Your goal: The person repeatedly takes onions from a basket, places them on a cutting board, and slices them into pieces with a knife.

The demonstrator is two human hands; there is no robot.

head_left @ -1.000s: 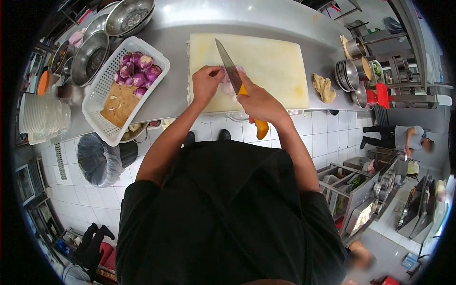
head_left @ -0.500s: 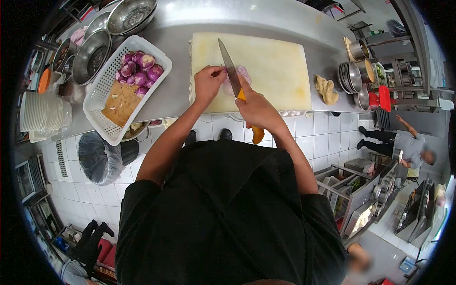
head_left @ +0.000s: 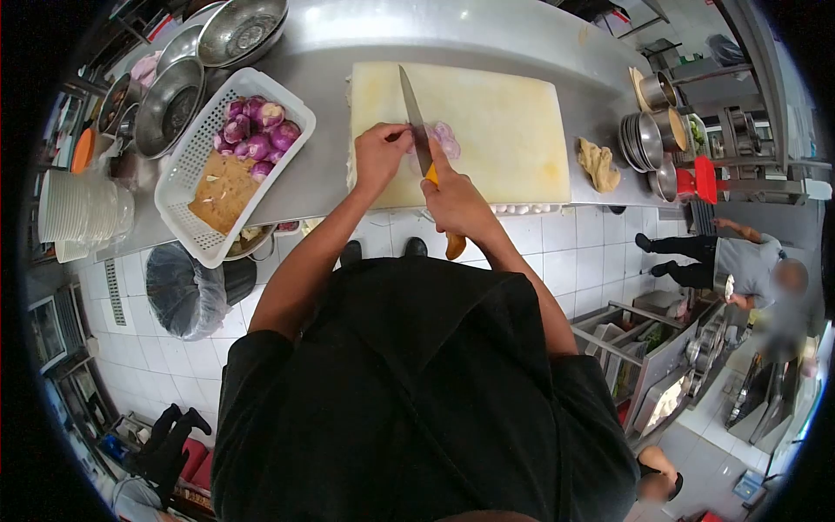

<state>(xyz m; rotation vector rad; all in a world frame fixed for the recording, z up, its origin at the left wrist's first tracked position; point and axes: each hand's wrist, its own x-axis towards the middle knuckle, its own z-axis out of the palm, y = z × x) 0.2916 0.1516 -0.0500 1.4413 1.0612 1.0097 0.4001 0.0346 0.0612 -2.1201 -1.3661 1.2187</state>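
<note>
My right hand (head_left: 458, 204) is closed around the yellow handle of a kitchen knife (head_left: 411, 106). Its blade points away from me over the white cutting board (head_left: 504, 130). Just left of the blade, my left hand (head_left: 378, 158) pinches a small piece of red onion, mostly hidden by the fingertips. Thin onion slices (head_left: 447, 143) lie on the board right of the blade. Peeled red onions (head_left: 259, 128) sit in a white plastic basket (head_left: 298, 104) to the left, along with a brown, flat piece (head_left: 222, 191).
Steel bowls (head_left: 170, 109) and stacked white containers (head_left: 78, 204) stand at the left. A crumpled cloth (head_left: 598, 165) and more steel bowls (head_left: 641, 141) are on the right. A lined bin (head_left: 184, 291) is below the counter edge. Another person (head_left: 744, 265) stands far right.
My right hand and the knife handle have shifted slightly left, so the blade stands a little straighter. My left hand stays nearly in place. The person at right has changed posture.
</note>
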